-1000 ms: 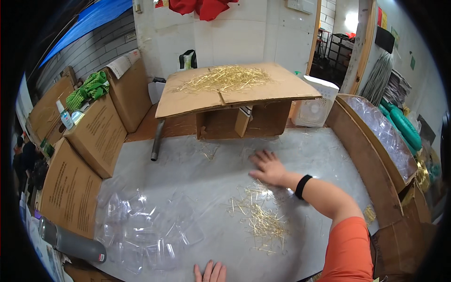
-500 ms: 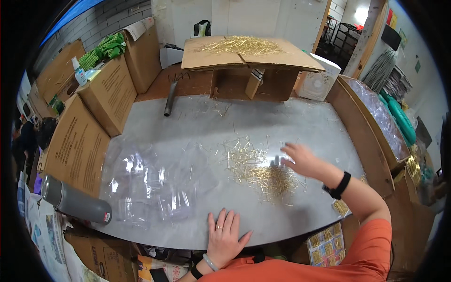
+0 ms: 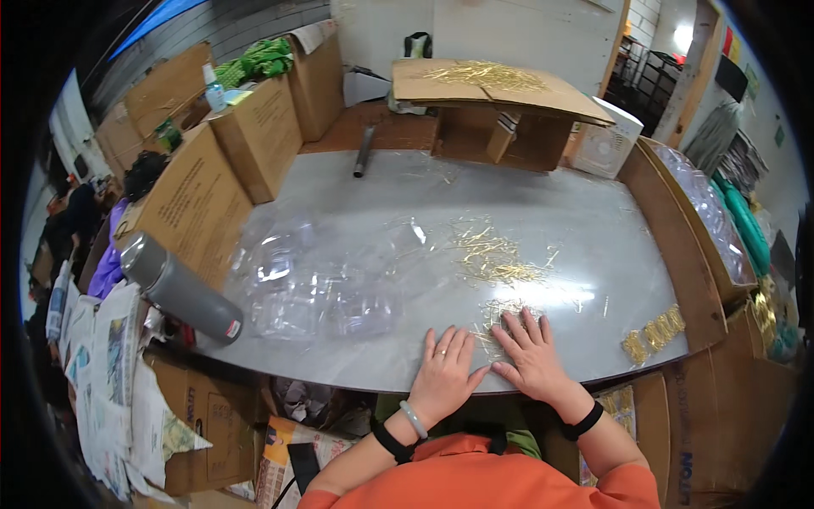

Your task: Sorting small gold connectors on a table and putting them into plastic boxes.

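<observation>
My left hand lies flat at the near edge of the grey tabletop, fingers stretched out, holding nothing. Close beside it, thumbs nearly touching, my right hand is spread low over the table. Its fingertips rest at a small heap of thin gold wire-like pins. Farther up the table lies a larger loose scatter of the same gold pins. Several clear plastic containers stand to the left of my hands. Any pins under my right palm are hidden.
A grey thermos bottle leans at the left edge. Cardboard boxes wall the left side. At the back, more gold pins cover a cardboard sheet, near a dark tube. Gold bundles lie right.
My right hand has come from above the pin pile toward the near edge, beside my left hand. Some pins now lie nearer me. The whole view has shifted.
</observation>
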Action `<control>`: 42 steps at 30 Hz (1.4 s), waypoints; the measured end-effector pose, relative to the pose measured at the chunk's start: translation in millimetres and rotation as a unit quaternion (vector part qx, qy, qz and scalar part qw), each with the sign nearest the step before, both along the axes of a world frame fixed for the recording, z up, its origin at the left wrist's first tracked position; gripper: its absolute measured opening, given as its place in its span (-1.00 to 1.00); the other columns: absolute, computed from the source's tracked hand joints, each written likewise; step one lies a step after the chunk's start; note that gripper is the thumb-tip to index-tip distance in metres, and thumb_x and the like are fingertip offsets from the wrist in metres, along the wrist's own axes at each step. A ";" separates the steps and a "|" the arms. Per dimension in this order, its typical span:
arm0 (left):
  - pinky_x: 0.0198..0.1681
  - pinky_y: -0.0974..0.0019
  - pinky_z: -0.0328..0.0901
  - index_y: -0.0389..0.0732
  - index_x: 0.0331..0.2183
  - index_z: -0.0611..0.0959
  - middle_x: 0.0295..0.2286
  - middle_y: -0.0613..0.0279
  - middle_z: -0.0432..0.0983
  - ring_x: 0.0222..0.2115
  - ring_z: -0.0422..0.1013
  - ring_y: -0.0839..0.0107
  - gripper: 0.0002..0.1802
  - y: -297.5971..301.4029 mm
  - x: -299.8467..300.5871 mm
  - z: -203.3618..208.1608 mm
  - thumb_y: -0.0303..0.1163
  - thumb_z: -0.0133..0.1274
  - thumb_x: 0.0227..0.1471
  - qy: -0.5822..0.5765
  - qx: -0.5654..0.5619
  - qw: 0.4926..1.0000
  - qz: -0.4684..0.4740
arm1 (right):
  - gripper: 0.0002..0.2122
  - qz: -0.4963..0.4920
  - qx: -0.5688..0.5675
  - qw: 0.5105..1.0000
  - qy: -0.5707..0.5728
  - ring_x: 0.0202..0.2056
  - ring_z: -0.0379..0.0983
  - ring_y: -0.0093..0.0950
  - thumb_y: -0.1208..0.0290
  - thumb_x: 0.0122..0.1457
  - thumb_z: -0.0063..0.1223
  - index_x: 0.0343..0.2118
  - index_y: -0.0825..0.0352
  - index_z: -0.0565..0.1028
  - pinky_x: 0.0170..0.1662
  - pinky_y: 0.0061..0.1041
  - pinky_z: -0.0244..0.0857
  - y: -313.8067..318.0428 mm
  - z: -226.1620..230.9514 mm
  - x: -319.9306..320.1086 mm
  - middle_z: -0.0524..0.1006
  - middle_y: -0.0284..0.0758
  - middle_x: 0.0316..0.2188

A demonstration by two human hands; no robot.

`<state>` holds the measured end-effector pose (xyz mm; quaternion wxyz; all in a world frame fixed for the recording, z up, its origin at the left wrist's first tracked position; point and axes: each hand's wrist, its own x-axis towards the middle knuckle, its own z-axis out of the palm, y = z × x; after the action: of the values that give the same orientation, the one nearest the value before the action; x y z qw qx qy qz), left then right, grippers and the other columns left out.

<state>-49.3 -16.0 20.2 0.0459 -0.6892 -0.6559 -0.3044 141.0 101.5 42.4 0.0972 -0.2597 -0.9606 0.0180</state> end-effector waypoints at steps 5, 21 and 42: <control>0.31 -0.22 0.05 -0.40 0.13 0.46 0.11 -0.10 0.38 0.20 0.26 0.01 -0.30 -0.7 -0.1 -2.4 -0.07 0.18 0.15 0.024 -0.009 1.000 0.011 | -0.47 -0.050 -0.010 0.997 0.066 0.38 0.07 -0.04 0.05 0.34 -0.04 0.29 0.21 0.35 0.39 0.09 -0.11 26.0 -17.8 -6.2 0.27 -0.19 0.35; 0.35 -0.22 -0.02 -0.44 0.20 0.33 0.20 -0.21 0.21 0.28 0.09 -0.15 -0.16 5.3 -1.8 3.4 -0.07 0.22 0.11 -0.030 -0.054 0.998 -0.005 | -0.46 -0.003 -0.012 0.991 0.133 0.27 0.17 0.03 0.11 0.20 0.21 0.20 0.21 0.42 0.32 0.04 0.02 2.2 11.5 10.5 0.34 -0.11 0.21; 0.38 -0.21 -0.11 -0.49 0.25 0.24 0.21 -0.23 0.21 0.29 0.08 -0.16 0.08 7.6 -6.1 11.4 0.12 0.26 0.01 -0.004 -0.125 0.992 -0.016 | -0.51 -0.026 -0.059 0.982 0.179 0.24 0.22 -0.02 0.25 0.20 0.18 0.15 0.32 0.37 0.29 -0.01 0.12 -9.5 -21.1 -31.4 0.35 -0.01 0.15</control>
<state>-55.5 -8.4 31.6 -0.0486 -0.6984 -0.6782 -0.2234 109.6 91.9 21.3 0.2524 -0.2829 -0.9177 0.1185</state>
